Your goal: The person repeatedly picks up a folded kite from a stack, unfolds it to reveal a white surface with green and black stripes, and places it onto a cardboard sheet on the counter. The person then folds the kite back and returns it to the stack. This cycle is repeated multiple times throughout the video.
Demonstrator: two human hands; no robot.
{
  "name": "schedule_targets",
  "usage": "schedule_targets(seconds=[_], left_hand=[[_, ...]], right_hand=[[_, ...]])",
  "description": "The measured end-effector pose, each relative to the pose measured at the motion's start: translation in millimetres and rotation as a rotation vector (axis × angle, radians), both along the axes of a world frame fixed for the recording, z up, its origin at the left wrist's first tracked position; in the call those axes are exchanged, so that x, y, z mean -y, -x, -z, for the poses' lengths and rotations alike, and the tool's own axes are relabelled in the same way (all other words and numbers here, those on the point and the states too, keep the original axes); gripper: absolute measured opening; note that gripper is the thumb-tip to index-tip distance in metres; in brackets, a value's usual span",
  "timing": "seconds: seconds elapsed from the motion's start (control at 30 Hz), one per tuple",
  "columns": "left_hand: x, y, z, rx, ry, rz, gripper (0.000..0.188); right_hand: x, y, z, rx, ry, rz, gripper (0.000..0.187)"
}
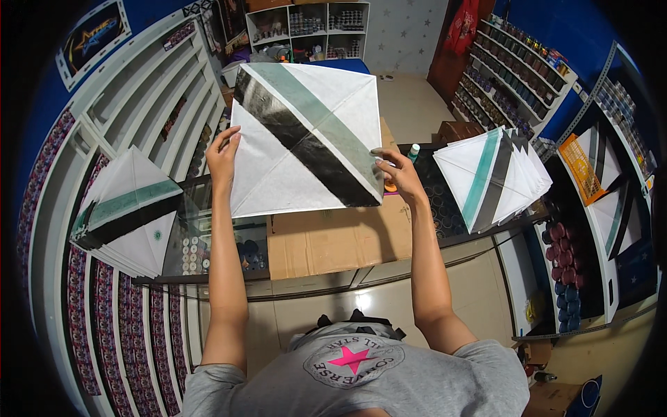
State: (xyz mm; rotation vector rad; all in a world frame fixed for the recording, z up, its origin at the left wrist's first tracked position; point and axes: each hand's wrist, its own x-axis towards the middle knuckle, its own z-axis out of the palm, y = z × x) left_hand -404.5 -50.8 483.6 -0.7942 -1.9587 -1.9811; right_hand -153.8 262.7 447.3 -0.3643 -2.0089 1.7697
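A square paper kite, white with one black and one grey-green diagonal band, is held up in front of me over the counter. My left hand pinches its left edge between thumb and fingers. At the opposite edge, my right hand grips the kite near its lower right corner. Thin spars show as faint crossing lines through the paper. Beneath it, a flat sheet of brown cardboard lies on the glass-topped counter. Just beyond my right hand stands a small bottle with a pale cap.
Similar kites form one stack at the counter's left end and another stack at its right. White shelves line the left wall. Spools fill a rack at the back right. An orange basket sits on the right-hand shelf.
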Motion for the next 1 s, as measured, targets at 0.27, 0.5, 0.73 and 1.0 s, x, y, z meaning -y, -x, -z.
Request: schedule_targets(seconds=[0.27, 0.5, 0.73, 1.0], left_hand=[[4, -2, 6, 0.019, -0.003, 0.033, 0.023], [5, 31, -11, 0.04, 0.044, 0.052, 0.024], [6, 58, -23, -0.002, 0.085, 0.022, 0.024], [5, 58, -17, -0.008, 0.078, -0.057, 0.023]], right_hand=[[-10, 0, 8, 0.0, -0.012, -0.022, 0.026], [-15, 0, 20, 0.068, -0.045, -0.045, 0.025], [-10, -1, 27, 0.072, -0.017, -0.089, 0.026], [-14, 1, 28, 0.084, 0.056, -0.134, 0.026]])
